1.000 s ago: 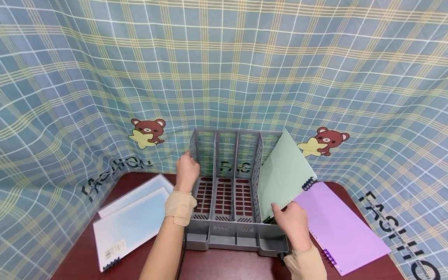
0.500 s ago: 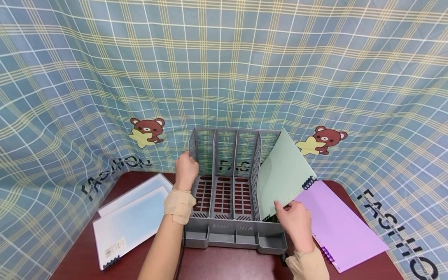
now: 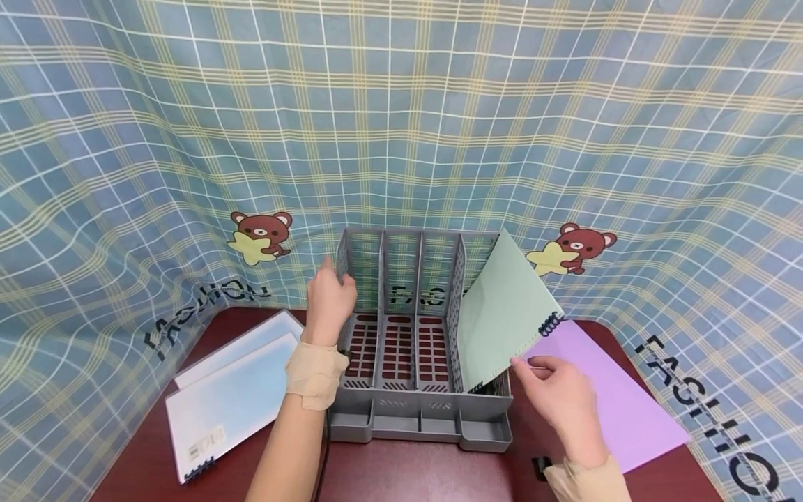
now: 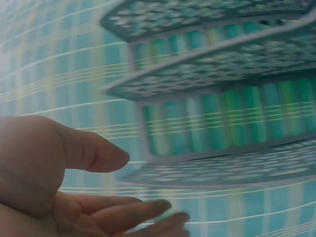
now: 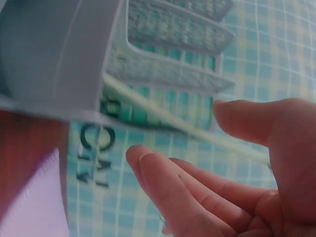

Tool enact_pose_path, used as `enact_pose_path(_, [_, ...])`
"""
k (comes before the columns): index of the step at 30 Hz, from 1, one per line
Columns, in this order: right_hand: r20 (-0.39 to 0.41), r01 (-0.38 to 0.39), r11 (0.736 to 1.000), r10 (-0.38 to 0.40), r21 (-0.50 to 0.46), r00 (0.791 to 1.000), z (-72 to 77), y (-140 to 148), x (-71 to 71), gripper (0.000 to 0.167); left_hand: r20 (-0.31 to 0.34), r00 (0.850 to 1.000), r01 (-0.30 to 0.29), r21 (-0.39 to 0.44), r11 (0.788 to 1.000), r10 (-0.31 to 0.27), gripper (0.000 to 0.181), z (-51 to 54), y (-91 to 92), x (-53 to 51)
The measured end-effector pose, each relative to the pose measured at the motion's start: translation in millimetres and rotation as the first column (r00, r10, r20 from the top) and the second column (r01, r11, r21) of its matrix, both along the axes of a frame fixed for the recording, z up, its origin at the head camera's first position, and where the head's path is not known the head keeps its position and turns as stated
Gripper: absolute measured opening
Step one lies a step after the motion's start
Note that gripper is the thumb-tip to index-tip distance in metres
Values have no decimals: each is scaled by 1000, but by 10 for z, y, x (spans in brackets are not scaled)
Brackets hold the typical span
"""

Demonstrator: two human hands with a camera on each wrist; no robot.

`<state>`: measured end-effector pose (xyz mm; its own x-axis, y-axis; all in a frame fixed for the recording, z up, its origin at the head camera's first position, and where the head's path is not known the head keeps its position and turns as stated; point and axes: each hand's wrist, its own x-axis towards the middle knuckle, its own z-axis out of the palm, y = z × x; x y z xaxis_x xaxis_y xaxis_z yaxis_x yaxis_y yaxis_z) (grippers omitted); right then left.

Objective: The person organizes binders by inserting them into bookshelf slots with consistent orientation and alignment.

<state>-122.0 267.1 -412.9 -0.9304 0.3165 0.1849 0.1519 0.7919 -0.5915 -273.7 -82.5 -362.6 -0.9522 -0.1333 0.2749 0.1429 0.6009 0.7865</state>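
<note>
My two hands stand at one grey desk organizer [image 3: 420, 402], which has four upright compartments and, along its front, four small trays. My left hand [image 3: 329, 307], beside the outer left wall, has thumb and fingers apart and holds nothing. My right hand [image 3: 564, 397], likewise with thumb and fingers parted and gripping nothing, lies just beside the lower edge of one pale green notebook [image 3: 508, 314]; whether the thumb tip touches it I cannot tell. This notebook stands tilted in the rightmost compartment, its upper part leaning out to the right; two black ring groups show on its edge. On the dark red table [image 3: 439, 474] lie one purple folder [image 3: 633, 408], at right, and two blue-and-white notebooks [image 3: 235, 401], at left, overlapping. Two bears [image 3: 260, 237] are printed on the checked cloth [image 3: 401, 139] behind.
</note>
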Motion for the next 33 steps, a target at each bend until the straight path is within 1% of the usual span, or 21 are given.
enact_pose_path(2, [3,20,1000,-20,15,1000,39,106,64,57,-41,999,-4,-5,1000,4,64,94,21,87])
enact_pose_path(4, [-18,57,998,-57,23,998,45,216,136,56,-86,996,10,-1,1000,-10,64,183,64,177])
enact_pose_path(7, [-105,126,991,-121,37,987,-10,376,230,45,-127,991,41,-14,999,-42,64,278,175,312])
enact_pose_path(10, [-186,165,985,-154,48,970,-111,513,300,38,-142,986,77,-46,996,-83,64,325,324,467])
enact_pose_path(12, [-193,170,984,-156,61,969,-187,602,341,40,-148,982,103,-83,991,-115,67,333,444,579])
enact_pose_path(13, [-182,168,983,-153,70,971,-222,647,359,43,-153,979,122,-98,988,-136,70,332,510,632])
enact_pose_path(15, [-154,153,984,-137,96,978,-294,731,393,49,-173,966,173,-118,978,-191,76,324,646,732])
enact_pose_path(17, [-127,126,983,-109,135,986,-370,814,418,54,-206,947,222,-131,966,-246,83,301,783,816])
enact_pose_path(18, [-118,111,982,-93,154,989,-410,852,432,57,-222,935,251,-134,959,-275,85,286,851,859])
enact_pose_path(19, [-104,92,980,-74,175,992,-453,883,442,60,-246,919,282,-139,949,-309,87,267,918,894])
enact_pose_path(21, [-71,52,979,-38,197,997,-538,932,469,68,-302,880,333,-164,929,-368,88,224,1046,959])
enact_pose_path(23, [-32,18,977,-11,214,999,-622,978,501,76,-349,830,379,-218,899,-435,92,170,1166,1033])
enact_pose_path(24, [-12,2,976,1,219,1000,-659,997,517,80,-365,802,399,-262,879,-473,94,149,1225,1075])
enact_pose_path(26, [26,-25,975,20,219,999,-714,1029,533,86,-386,742,430,-353,831,-548,97,117,1328,1153])
enact_pose_path(29, [59,-47,973,34,226,998,-782,1069,541,92,-371,658,470,-478,742,-656,97,107,1462,1287])
enact_pose_path(31, [87,-59,971,40,230,995,-824,1088,548,95,-346,609,490,-543,682,-714,92,100,1555,1377])
enact_pose_path(33, [105,-68,969,44,238,994,-870,1105,554,96,-307,569,509,-597,620,-763,88,89,1665,1469])
